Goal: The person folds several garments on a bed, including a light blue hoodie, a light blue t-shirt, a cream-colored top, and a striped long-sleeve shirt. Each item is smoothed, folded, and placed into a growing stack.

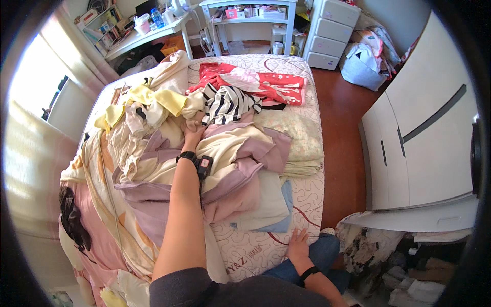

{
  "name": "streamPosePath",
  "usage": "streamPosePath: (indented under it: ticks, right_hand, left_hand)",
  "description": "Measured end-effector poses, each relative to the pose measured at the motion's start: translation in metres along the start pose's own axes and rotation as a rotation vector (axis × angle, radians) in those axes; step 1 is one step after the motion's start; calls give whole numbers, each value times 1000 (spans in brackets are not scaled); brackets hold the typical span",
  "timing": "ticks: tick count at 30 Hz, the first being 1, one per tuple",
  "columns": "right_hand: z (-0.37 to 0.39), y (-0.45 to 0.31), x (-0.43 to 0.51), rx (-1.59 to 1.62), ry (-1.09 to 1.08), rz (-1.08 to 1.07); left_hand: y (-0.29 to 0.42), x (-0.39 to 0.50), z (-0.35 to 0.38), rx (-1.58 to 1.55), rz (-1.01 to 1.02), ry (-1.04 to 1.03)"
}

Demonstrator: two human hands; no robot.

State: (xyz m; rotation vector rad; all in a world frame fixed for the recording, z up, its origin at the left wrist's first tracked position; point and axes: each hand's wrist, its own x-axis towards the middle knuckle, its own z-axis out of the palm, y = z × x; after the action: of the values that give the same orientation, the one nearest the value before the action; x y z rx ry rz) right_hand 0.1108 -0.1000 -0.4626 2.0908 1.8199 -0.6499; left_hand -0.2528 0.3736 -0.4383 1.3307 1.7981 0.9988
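Observation:
My left hand (194, 134) reaches into a heap of clothes on the bed; its fingertips are among beige and pink cloth, so whether they grip anything is unclear. Beside it lie a black-and-white striped garment (230, 105) and a lilac and cream garment (226, 147). A yellow garment (168, 101) is to its left, and a red patterned garment (282, 86) lies farther back. My right hand (298, 243) rests palm down on the mattress (245, 245) near its right edge, fingers apart, holding nothing. A folded floral cloth (295, 138) and a folded pale cloth (264, 203) lie on the right side.
A white wardrobe (429, 142) stands at the right, with an open drawer (425, 220) and clothes below it. A white drawer unit (330, 34), a stuffed fabric bag (360, 63) and a desk (153, 36) are beyond the bed. A curtain (38, 169) hangs at the left.

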Motion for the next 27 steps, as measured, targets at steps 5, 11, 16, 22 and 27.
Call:
streamPosePath:
  ticks: [5,11,16,22,27]
  right_hand:
    - [27,0,6,-108,133,-2]
    - [-11,-2,3,-285,-131,-127]
    - [-32,-8,-6,-198,-106,-94]
    - [-55,23,-8,311,-47,-80]
    - [-63,27,-13,1557,-515,121]
  left_hand:
    - [2,-20,-19,-732,-54,-42]
    - [55,-137,-38,-1495,120,-62]
    - [69,-301,-27,-924,287,-466]
    - [46,-480,12,-1147,-300,-749]
    - [38,-518,21,-553,-178,-1051]
